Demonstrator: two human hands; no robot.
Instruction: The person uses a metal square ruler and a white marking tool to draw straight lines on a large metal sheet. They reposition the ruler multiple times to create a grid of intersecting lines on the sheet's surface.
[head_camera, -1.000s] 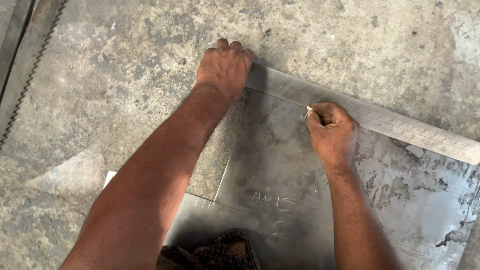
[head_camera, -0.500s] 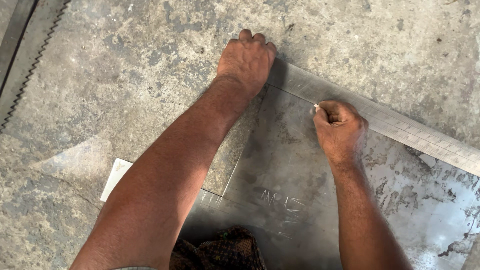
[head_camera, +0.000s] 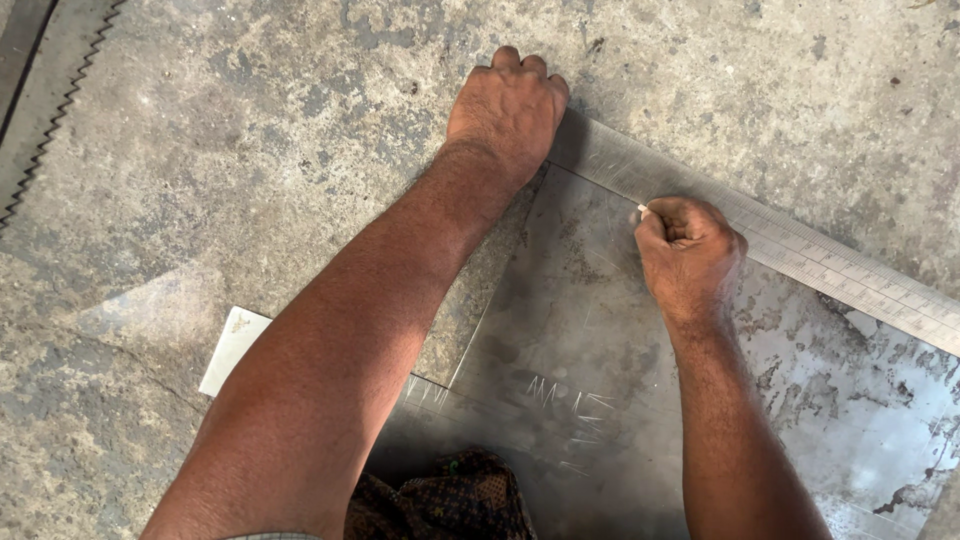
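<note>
A grey metal sheet (head_camera: 600, 340) lies flat on the concrete floor. A long steel ruler (head_camera: 840, 265) rests across its far edge, running from upper left to lower right. My left hand (head_camera: 508, 108) presses down on the ruler's left end, fingers curled over it. My right hand (head_camera: 688, 250) is closed around a thin scriber; only its pale tip (head_camera: 641, 209) shows, touching the sheet right beside the ruler's near edge. Faint scratch marks (head_camera: 570, 400) cross the sheet near my body.
A toothed saw blade (head_camera: 45, 110) lies along the floor at the far left. A small white piece (head_camera: 232, 348) sticks out from under my left forearm. Dark patterned cloth (head_camera: 450, 500) shows at the bottom. Rough concrete floor (head_camera: 250, 150) surrounds the sheet.
The view has shifted slightly. My right hand with the scriber has stayed at about the same spot along the ruler's edge. My left hand still holds down the ruler's end.
</note>
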